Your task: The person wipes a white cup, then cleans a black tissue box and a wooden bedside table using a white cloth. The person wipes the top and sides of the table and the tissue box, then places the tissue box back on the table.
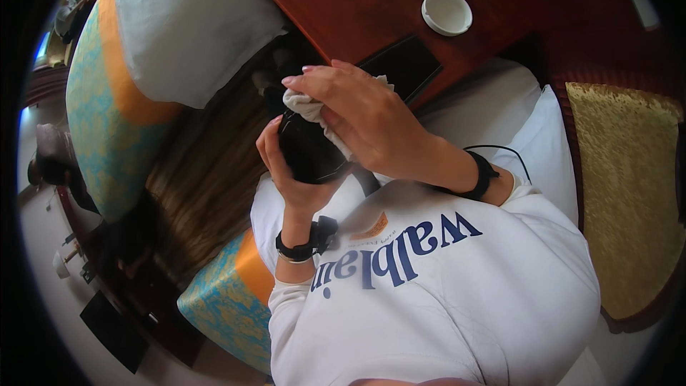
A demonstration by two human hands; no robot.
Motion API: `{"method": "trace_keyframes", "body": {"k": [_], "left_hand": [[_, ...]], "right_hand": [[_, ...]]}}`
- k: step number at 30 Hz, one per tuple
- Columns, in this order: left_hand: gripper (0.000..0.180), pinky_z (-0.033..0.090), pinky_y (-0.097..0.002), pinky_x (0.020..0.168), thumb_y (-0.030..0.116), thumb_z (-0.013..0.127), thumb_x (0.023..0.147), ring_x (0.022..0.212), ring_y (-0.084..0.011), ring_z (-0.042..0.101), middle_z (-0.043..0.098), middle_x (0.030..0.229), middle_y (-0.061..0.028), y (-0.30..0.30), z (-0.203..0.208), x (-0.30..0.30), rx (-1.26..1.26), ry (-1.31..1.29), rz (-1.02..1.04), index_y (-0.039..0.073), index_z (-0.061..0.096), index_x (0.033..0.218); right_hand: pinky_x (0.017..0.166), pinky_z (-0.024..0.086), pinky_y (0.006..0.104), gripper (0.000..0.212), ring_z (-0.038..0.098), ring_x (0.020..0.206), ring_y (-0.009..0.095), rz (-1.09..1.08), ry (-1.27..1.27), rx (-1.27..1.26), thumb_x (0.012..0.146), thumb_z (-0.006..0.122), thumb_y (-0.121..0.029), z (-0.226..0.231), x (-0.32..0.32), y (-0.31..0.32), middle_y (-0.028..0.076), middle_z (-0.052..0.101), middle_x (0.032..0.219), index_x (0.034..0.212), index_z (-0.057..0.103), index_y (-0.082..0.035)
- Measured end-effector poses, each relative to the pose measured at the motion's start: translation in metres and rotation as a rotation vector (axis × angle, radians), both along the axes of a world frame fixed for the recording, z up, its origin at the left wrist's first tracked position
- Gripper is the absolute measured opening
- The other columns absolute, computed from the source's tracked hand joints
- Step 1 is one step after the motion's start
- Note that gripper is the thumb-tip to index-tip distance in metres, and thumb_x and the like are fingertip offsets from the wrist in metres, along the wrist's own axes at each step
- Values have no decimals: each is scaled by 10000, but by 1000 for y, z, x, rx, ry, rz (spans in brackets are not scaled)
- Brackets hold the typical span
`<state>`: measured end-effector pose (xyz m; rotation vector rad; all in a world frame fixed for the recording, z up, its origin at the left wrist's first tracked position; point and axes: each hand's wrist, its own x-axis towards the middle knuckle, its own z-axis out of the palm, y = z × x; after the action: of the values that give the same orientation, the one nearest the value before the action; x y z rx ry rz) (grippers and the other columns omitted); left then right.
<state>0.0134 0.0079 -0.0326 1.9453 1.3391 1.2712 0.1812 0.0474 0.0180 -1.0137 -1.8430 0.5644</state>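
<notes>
My left hand (306,194) is wrapped round a black, box-like object (306,146) with a dark, leather-like surface, holding it up in front of my chest. I cannot make out its exact kind. My right hand (371,118) grips a crumpled white cloth (306,106) and presses it on the object's upper side. Part of the cloth and the object's far side are hidden behind the right hand. Just beyond the hands, a flat black leather-like pad (409,66) lies on the edge of a red-brown wooden table (357,3).
A white round ashtray (447,13) stands on the table. To the left are beds with white linen (193,21) and an orange and teal runner (107,129). A gold-padded headboard (625,193) rises at the right. Another person (61,154) is at the far left.
</notes>
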Motion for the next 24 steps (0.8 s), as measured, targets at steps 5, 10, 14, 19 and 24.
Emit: {"method": "trace_keyframes", "body": {"k": [5,10,14,19,24], "left_hand": [[1138,330,-358,1028,300,885,499,1181,-248,417,375,1277,-100,-6,-21,-16,-150,-170,32,33,272,1420],[1173,337,-384,1012,341,886,451,1182,-272,408,385,1252,-106,-2,-5,-5,-14,31,-12,62,285,1419],[1154,322,-390,1014,392,876,471,1179,-279,407,384,1245,-114,2,-4,-3,6,34,-15,55,300,1413],[1107,327,-392,1005,367,866,506,1170,-289,415,387,1248,-134,2,2,2,-24,47,16,37,305,1401],[1048,355,-395,983,277,869,506,1145,-311,435,413,1240,-151,2,-2,3,-34,-25,27,22,329,1367]], "right_hand": [[990,406,423,375,569,1092,284,-210,-167,-75,876,451,-41,-42,41,19,124,594,1166,1238,534,-92],[884,466,356,322,589,1045,300,-298,86,-429,929,411,-92,-80,99,31,143,595,1154,1230,517,-53],[862,467,349,320,605,993,290,-338,38,-336,944,397,-105,-95,104,31,145,593,1164,1238,509,-48],[887,459,378,313,583,1019,302,-441,30,-331,902,448,-71,-88,89,33,145,605,1112,1202,533,-55],[973,431,370,336,547,1138,262,-113,-33,-53,868,519,-62,-5,3,-1,92,576,1218,1201,558,-89]]}}
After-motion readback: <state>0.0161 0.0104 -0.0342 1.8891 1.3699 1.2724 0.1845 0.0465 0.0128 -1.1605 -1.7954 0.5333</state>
